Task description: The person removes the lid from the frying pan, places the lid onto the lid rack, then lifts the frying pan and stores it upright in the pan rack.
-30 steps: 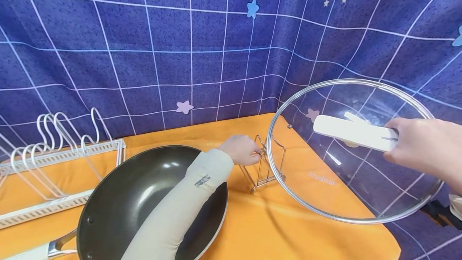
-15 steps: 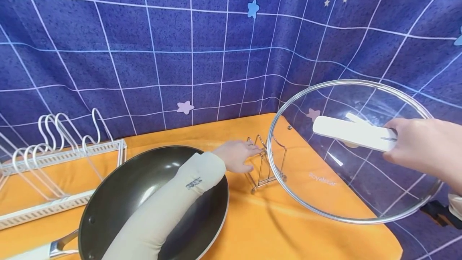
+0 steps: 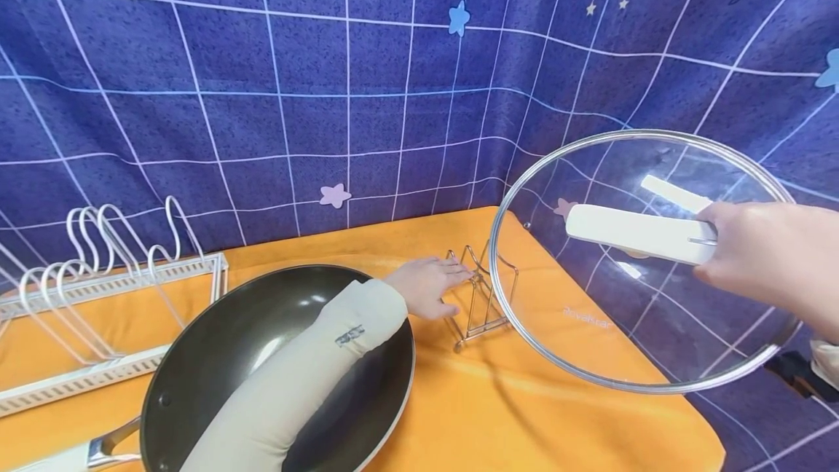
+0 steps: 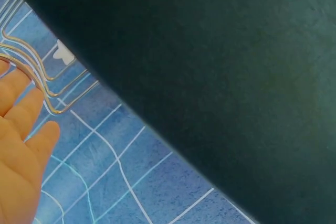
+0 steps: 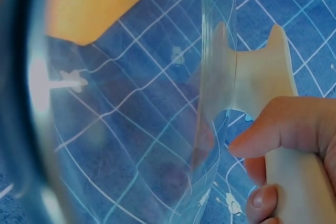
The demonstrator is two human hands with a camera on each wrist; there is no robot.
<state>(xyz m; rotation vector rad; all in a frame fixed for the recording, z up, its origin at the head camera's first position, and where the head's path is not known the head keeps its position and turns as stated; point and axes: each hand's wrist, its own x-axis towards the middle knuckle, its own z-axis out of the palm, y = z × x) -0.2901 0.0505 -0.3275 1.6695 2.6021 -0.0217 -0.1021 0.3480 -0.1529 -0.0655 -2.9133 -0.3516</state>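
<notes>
My right hand (image 3: 767, 253) grips the white handle (image 3: 632, 231) of a large glass pan lid (image 3: 590, 315), held up and tilted at the right in the head view. In the right wrist view, thumb and fingers wrap round that handle (image 5: 296, 182). Beside a small metal wire rack (image 3: 481, 297), my left hand (image 3: 424, 287) has its fingers extended, fingertips at the rack's wire. The left wrist view shows the straight fingers by the curved wires (image 4: 47, 80). Below my left sleeve lies a dark wok (image 3: 229, 355), partly covered by the arm.
On the left stands a white rack (image 3: 85, 370) with several curved dividers. The wok's handle (image 3: 59, 457) points to the lower left. Orange cloth covers the table (image 3: 452, 406), and a blue checked curtain (image 3: 295, 130) hangs behind and along the right side.
My left hand has let go of the wire rack's wire, drawn back slightly left and straightened its fingers. The lid has risen and tilted slightly in my right hand.
</notes>
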